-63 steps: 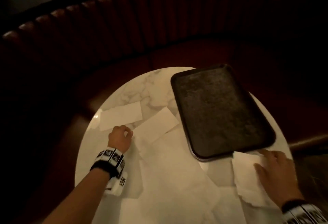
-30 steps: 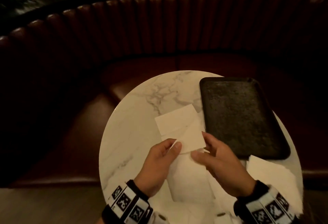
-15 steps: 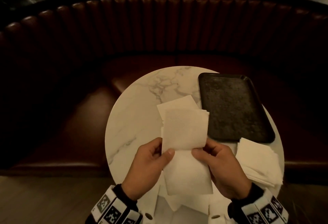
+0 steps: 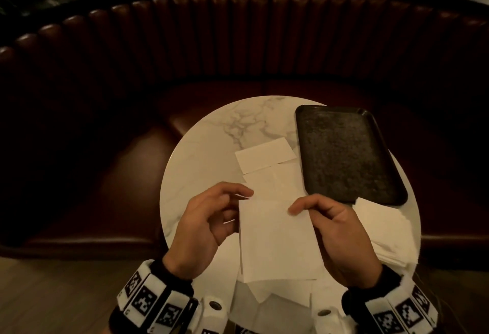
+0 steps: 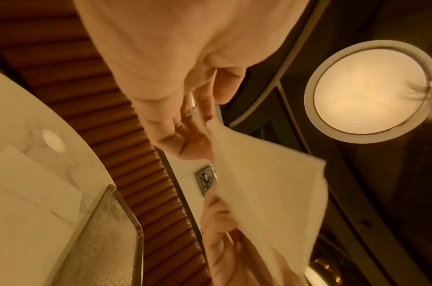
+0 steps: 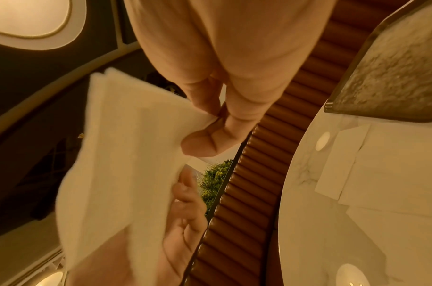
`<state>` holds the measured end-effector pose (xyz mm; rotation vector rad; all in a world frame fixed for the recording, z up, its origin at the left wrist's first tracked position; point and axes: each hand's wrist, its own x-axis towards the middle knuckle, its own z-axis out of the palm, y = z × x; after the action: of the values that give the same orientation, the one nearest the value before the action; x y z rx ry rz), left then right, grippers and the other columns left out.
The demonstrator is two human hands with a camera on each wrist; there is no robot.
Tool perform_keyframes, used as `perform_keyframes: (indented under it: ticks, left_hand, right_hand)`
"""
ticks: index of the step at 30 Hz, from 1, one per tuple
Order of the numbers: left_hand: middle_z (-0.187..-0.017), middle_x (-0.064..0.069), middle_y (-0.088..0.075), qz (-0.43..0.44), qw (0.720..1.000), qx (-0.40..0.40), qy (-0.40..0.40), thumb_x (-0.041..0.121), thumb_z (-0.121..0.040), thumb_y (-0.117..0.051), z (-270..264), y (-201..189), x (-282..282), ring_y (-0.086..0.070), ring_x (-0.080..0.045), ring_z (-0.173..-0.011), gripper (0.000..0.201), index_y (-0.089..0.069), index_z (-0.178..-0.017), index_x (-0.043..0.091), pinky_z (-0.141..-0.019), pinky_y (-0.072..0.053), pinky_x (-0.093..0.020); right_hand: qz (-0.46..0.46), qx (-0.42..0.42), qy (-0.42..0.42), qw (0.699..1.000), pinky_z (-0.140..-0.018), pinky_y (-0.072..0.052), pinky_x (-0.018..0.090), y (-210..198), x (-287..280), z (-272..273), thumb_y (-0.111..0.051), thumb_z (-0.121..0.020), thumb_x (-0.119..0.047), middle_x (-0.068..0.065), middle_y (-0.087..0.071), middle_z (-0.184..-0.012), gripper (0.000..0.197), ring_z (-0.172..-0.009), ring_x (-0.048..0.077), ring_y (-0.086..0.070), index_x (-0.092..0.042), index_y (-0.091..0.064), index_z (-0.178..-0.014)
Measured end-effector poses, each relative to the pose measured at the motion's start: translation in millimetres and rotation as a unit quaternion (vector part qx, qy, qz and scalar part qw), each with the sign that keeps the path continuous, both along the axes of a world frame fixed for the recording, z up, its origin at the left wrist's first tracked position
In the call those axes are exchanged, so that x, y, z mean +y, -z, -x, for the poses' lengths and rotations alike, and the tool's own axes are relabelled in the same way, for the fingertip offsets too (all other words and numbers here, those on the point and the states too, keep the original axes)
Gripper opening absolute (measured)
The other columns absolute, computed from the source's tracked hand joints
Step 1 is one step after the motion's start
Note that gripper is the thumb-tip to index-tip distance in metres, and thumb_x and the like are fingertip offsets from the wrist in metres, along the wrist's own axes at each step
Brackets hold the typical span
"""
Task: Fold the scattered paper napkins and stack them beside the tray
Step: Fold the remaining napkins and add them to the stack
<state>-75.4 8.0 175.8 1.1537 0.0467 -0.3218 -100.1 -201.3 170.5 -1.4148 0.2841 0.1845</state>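
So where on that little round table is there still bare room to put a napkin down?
Bare marble shows on the table's left side, between its rim and the folded napkin, and at the far edge behind that napkin. The right side is crowded: the tray, the napkin stack, loose napkins near the hands.

left hand (image 4: 209,224), right hand (image 4: 334,230), fingers pinching

Lower centre of the head view, the held napkin (image 4: 275,238) covers the loose napkins (image 4: 280,304) beneath, which run off the bottom edge. At right, the right hand (image 4: 341,235) hides part of the napkin stack (image 4: 389,230).
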Motion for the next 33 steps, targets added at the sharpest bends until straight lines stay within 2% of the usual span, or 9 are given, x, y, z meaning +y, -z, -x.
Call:
perform_keyframes:
  ticks: [2,5,8,11,15,21,25,30,33]
  left_hand:
    - [-0.086,-0.019,-0.061,-0.029,0.999,0.023,0.008,0.027,-0.096,-0.053,1,0,-7,-0.055,-0.030,-0.078,0.027,-0.069,-0.093,0.005,-0.068,-0.046,-0.038]
    - [-0.081,-0.014,-0.067,-0.143,0.989,-0.014,0.033,0.016,-0.093,-0.060,5,8,-17,-0.061,-0.025,-0.074,0.017,-0.068,-0.088,0.002,-0.065,-0.051,-0.033]
    - [-0.074,-0.004,-0.069,-0.207,0.975,-0.066,0.041,0.013,-0.091,-0.065,8,14,-18,-0.061,-0.019,-0.067,0.012,-0.070,-0.081,0.009,-0.061,-0.051,-0.030]
    - [-0.078,-0.003,-0.070,-0.294,0.945,-0.135,0.053,0.040,-0.087,-0.067,8,13,-16,-0.064,-0.030,-0.076,0.016,-0.072,-0.082,0.025,-0.070,-0.055,-0.048]
    - [-0.078,0.003,-0.071,-0.333,0.918,-0.195,0.088,0.056,-0.087,-0.054,6,9,-20,-0.066,-0.022,-0.074,0.031,-0.072,-0.088,0.031,-0.070,-0.053,-0.051]
    - [-0.067,0.002,-0.062,-0.382,0.895,-0.219,0.067,0.058,-0.089,-0.047,1,16,-19,-0.057,-0.015,-0.062,0.040,-0.065,-0.077,0.025,-0.060,-0.048,-0.042]
    - [-0.057,0.007,-0.052,-0.370,0.911,-0.173,0.054,0.059,-0.086,-0.050,-7,31,-29,-0.046,-0.006,-0.055,0.043,-0.060,-0.068,0.022,-0.056,-0.038,-0.033]
    - [-0.055,0.010,-0.050,-0.358,0.917,-0.140,0.109,0.044,-0.092,-0.054,-12,43,-73,-0.043,-0.004,-0.054,0.034,-0.057,-0.063,0.024,-0.055,-0.037,-0.026]
    - [-0.063,0.004,-0.063,-0.352,0.921,-0.114,0.124,0.038,-0.093,-0.053,-24,52,-93,-0.056,-0.008,-0.055,0.029,-0.062,-0.072,0.022,-0.058,-0.044,-0.026]
  right_hand:
    - [0.001,-0.010,0.006,1.000,-0.067,-0.042,0.045,-2,1,2,-0.043,-0.095,0.005,0.019,-0.069,-0.086,0.040,-0.074,0.034,-0.054,-0.011,-0.072,-0.073]
    - [0.010,-0.024,0.003,1.000,-0.061,-0.054,0.027,-5,-1,5,-0.042,-0.094,0.008,0.014,-0.071,-0.088,0.041,-0.075,0.025,-0.067,-0.009,-0.072,-0.073]
    - [0.030,-0.066,-0.037,0.997,-0.072,-0.057,0.027,-10,-13,4,-0.044,-0.085,0.007,0.007,-0.073,-0.100,0.037,-0.091,0.026,-0.069,-0.015,-0.075,-0.091]
    - [0.160,-0.120,-0.122,0.972,-0.084,-0.054,0.024,-22,-21,-3,-0.048,-0.076,-0.009,-0.004,-0.073,-0.102,0.040,-0.098,0.011,-0.066,-0.025,-0.070,-0.106]
    - [0.310,-0.108,-0.187,0.926,-0.083,-0.055,0.025,-24,-5,-16,-0.069,-0.083,-0.033,-0.015,-0.074,-0.087,0.013,-0.086,-0.003,-0.067,-0.027,-0.075,-0.093]
    - [0.195,-0.052,-0.130,0.971,-0.076,-0.057,0.026,-2,-13,-8,-0.072,-0.082,-0.024,-0.004,-0.075,-0.082,0.007,-0.078,0.009,-0.070,-0.020,-0.077,-0.083]
    - [0.150,-0.025,-0.053,0.987,-0.063,-0.052,0.025,17,-30,1,-0.071,-0.084,-0.016,0.006,-0.071,-0.071,0.007,-0.063,0.010,-0.060,-0.012,-0.075,-0.079]
    - [0.127,0.008,-0.032,0.991,-0.080,-0.055,0.028,36,-47,1,-0.073,-0.082,-0.022,-0.003,-0.074,-0.089,0.009,-0.084,0.010,-0.068,-0.018,-0.074,-0.089]
    - [0.172,0.024,-0.012,0.985,-0.078,-0.053,0.022,49,-81,-5,-0.073,-0.082,-0.018,-0.006,-0.074,-0.082,0.003,-0.078,0.003,-0.066,-0.016,-0.075,-0.084]
